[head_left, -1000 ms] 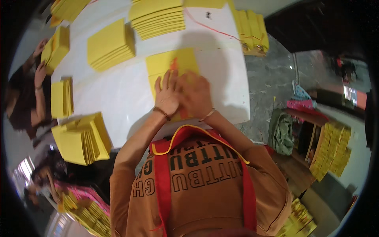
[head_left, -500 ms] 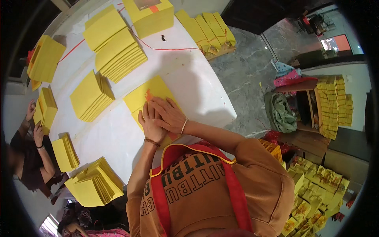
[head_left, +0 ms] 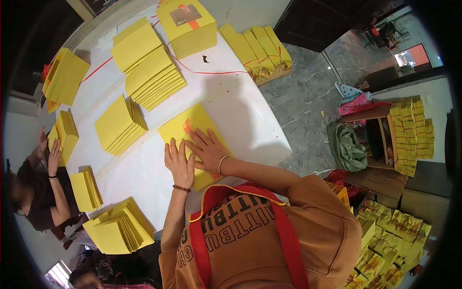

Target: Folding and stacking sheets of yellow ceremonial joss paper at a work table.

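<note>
A yellow folded paper packet (head_left: 192, 115) with an orange-red mark lies flat on the white table in front of me. My left hand (head_left: 179, 163) rests on its left edge, fingers stretched out and pointing away from me. My right hand (head_left: 210, 149) lies flat across the packet's middle, fingers spread. The hands sit side by side, and neither grasps anything. Part of the packet is hidden beneath them.
Stacks of yellow folded paper (head_left: 156, 79) stand on the white table (head_left: 245, 115). At the left, a co-worker's hands (head_left: 54, 154) touch another yellow stack (head_left: 67, 130). A red string (head_left: 216, 72) crosses the far side. Bundled yellow packs (head_left: 257, 50) sit beyond the table.
My hands, overlapping before, are now apart. The left has slid toward the packet's left edge, and the right lies with its fingers spread wider. The co-worker's hands have shifted. The whole view has moved slightly.
</note>
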A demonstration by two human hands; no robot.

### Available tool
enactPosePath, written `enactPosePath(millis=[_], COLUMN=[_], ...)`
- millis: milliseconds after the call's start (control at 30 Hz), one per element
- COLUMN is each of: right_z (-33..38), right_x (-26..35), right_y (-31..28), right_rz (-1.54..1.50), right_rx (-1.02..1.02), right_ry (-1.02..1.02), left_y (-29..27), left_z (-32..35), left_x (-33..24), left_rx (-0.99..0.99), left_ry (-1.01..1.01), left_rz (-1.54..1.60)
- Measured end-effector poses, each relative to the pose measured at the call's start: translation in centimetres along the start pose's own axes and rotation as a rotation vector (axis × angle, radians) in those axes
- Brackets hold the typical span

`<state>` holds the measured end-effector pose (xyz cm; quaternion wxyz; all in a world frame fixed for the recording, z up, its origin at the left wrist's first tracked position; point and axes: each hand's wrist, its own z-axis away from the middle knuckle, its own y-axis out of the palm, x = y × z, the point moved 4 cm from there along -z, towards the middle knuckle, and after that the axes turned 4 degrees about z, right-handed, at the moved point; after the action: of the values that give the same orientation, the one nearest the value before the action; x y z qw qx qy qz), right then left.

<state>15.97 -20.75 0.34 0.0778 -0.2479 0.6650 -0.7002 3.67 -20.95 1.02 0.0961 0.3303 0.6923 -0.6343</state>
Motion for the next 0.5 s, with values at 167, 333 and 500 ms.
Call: enactPosePath(millis=[167, 333, 500], right_z=[0.1, 0.2, -0.2], right_x=[-0.2, -0.4, -0.6], right_y=[-0.1, 0.0, -0.1], right_rz=[-0.006, -0.047, -0.086], right_rx=[-0.026, -0.101, -0.098], right_ry=[-0.006, 0.009, 0.004], left_y=[-0.1, 1.0, 1.3], left_z=[1.5, 3.3, 3.0], left_x=[0.1, 1.2, 2.1], left_rx=[0.002, 0.155, 0.162], left_ry=[0.004, 0.027, 0.014], left_rz=[-0.195, -0.288, -0.004])
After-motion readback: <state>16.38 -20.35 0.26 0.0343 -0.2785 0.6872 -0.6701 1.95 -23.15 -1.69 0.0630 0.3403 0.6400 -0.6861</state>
